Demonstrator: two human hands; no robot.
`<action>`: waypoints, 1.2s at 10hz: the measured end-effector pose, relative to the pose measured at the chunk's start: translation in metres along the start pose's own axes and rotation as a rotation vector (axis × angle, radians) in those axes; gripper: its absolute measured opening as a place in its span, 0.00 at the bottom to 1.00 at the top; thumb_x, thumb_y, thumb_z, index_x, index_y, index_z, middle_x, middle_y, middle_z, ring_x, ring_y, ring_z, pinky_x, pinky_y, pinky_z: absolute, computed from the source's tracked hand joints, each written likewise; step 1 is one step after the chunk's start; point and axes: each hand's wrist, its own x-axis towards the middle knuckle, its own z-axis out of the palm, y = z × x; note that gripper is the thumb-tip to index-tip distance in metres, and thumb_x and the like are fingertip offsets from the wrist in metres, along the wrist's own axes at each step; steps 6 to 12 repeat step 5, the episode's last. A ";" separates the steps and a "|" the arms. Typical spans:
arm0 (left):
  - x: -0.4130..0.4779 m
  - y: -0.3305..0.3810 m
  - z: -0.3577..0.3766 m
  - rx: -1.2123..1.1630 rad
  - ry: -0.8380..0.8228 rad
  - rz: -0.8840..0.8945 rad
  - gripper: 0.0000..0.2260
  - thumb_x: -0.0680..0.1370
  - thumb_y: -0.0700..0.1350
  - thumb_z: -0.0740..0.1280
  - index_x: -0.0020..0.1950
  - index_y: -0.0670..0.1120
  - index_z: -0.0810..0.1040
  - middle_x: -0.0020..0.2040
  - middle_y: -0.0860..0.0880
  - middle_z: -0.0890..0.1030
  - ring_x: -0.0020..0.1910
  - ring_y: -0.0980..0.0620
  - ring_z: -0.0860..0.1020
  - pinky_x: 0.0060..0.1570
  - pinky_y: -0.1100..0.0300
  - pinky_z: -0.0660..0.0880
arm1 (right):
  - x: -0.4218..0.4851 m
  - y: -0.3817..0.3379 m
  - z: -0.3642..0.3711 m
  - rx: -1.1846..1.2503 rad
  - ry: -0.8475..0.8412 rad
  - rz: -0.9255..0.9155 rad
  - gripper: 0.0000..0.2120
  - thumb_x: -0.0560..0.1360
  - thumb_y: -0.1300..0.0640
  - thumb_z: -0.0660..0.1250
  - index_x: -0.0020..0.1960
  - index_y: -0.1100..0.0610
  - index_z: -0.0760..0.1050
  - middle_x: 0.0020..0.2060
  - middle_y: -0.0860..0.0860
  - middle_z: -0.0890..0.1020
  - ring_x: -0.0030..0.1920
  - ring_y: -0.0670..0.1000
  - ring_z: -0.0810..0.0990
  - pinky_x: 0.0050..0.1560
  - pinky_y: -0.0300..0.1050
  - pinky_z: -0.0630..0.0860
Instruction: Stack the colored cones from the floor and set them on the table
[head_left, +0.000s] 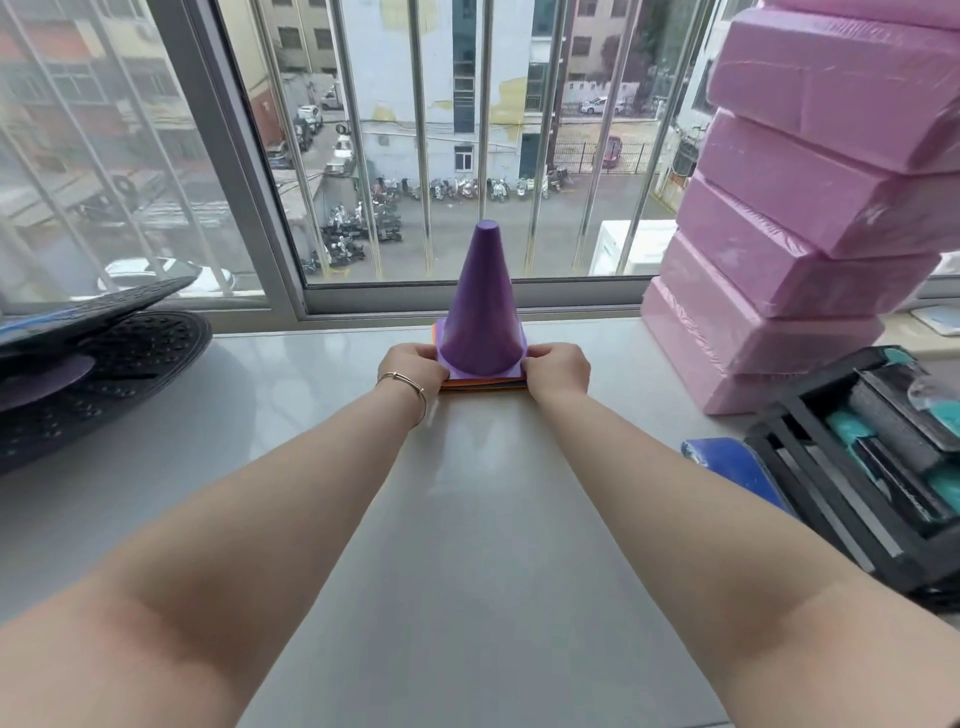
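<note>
While both arms reach straight out, the big grey bench (467, 519) fills the bottom of the view. At 2 o'clock a tall pile of pink blocks (810, 208) leans by the window. At 9 o'clock lie dark round bumpy discs (119, 358). At 4 o'clock sits a black rack (852, 499) with grey and teal rollers. In the middle, toward 12 o'clock, the stack of cones (480, 306) stands upright on the bench, purple on top, with orange and other colored edges showing under it. The left hand (413, 369) pinches the stack's base at its 9 o'clock side. The right hand (558, 371) pinches the base at 3 o'clock. Both hands have their fingers curled tight on the base. A thin bracelet (410, 387) goes around the left wrist.
</note>
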 end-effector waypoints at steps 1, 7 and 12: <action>-0.002 0.002 0.001 0.017 -0.002 -0.002 0.11 0.68 0.33 0.65 0.42 0.44 0.84 0.33 0.49 0.74 0.36 0.48 0.68 0.40 0.61 0.67 | -0.004 -0.001 -0.005 0.023 -0.008 0.003 0.12 0.67 0.66 0.61 0.44 0.65 0.82 0.33 0.54 0.68 0.37 0.52 0.64 0.37 0.41 0.62; -0.035 0.017 0.000 0.473 0.056 0.155 0.12 0.77 0.44 0.60 0.56 0.42 0.79 0.52 0.41 0.81 0.52 0.39 0.76 0.48 0.55 0.73 | -0.028 0.005 -0.030 -0.213 -0.071 -0.348 0.10 0.75 0.52 0.66 0.50 0.57 0.80 0.48 0.57 0.82 0.52 0.59 0.78 0.45 0.47 0.71; -0.035 0.017 0.000 0.473 0.056 0.155 0.12 0.77 0.44 0.60 0.56 0.42 0.79 0.52 0.41 0.81 0.52 0.39 0.76 0.48 0.55 0.73 | -0.028 0.005 -0.030 -0.213 -0.071 -0.348 0.10 0.75 0.52 0.66 0.50 0.57 0.80 0.48 0.57 0.82 0.52 0.59 0.78 0.45 0.47 0.71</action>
